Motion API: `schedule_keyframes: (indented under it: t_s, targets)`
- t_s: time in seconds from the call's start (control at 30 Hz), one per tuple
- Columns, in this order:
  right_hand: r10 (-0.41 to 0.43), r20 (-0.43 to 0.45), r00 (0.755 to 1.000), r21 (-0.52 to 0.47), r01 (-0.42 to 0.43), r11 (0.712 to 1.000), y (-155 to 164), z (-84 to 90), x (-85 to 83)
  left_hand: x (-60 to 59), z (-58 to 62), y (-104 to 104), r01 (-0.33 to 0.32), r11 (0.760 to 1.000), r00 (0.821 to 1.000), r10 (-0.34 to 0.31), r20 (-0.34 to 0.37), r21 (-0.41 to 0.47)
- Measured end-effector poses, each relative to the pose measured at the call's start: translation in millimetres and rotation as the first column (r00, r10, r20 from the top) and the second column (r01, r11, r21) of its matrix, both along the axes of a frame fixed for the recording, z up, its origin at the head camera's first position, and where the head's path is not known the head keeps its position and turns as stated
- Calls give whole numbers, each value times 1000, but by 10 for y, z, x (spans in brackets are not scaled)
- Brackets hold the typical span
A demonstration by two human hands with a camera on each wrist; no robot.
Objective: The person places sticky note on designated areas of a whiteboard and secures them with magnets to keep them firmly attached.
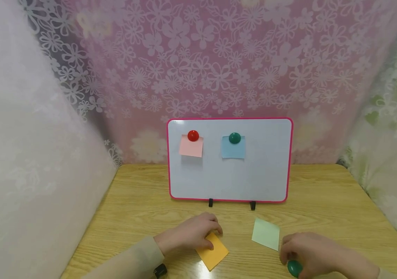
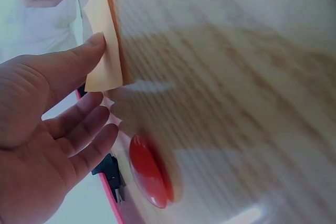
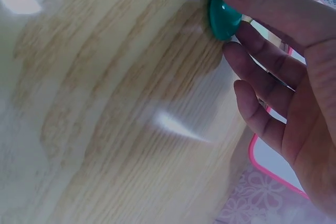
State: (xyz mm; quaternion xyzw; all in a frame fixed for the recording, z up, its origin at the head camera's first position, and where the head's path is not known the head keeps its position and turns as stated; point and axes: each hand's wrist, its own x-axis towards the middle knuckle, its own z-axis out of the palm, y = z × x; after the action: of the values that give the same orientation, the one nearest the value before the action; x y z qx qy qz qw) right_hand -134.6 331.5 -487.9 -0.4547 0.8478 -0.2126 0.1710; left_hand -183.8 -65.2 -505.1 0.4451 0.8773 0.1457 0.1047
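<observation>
My left hand (image 1: pixel 198 230) pinches an orange sticky note (image 1: pixel 213 254) at the table's front, thumb on its face; the index fingertip is hidden in the left wrist view. Close to that hand's lower fingers lies a red magnet (image 2: pixel 148 171), which the head view does not show. At the right, my right hand (image 1: pixel 310 252) holds a green round magnet (image 1: pixel 294 268) at the tabletop, thumb on one side and curled fingers on the other. Between the hands, nearer the right, a pale green sticky note (image 1: pixel 266 234) lies flat.
A pink-framed whiteboard (image 1: pixel 264 174) stands on black feet (image 1: pixel 252 205) behind the hands. On it, a red magnet (image 1: pixel 193 135) holds a pink note (image 1: pixel 190 147), and a green magnet (image 1: pixel 235 138) holds a blue note (image 1: pixel 233 150). Patterned curtains (image 1: pixel 219 58) surround the wooden table (image 1: pixel 139 193).
</observation>
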Motion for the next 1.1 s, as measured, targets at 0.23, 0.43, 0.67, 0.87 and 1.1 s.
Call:
schedule_keyframes:
  t_s: [0.23, 0.43, 0.67, 0.87, 1.1]
  targets:
    - [9, -8, 1000, -8, -9, 1000, -15, -29, 16, -9, -1, 48, -24, 999, 999, 25, 40, -37]
    - [1, 34, 999, -9, -1, 1000, -6, -35, 24, 1, 25, 88, -46, 997, 997, 50, 61, -58]
    - [-9, 57, 998, 8, 9, 1000, 17, -49, 6, 4, 29, 98, -65, 996, 994, 71, 86, -64]
    - [-23, 70, 997, 29, 21, 999, 20, -6, 28, 7, 17, 105, -89, 994, 986, 97, 136, -63]
    - [-28, 68, 997, 47, 25, 999, 11, 21, 45, -1, 10, 120, -99, 994, 977, 107, 185, -55]
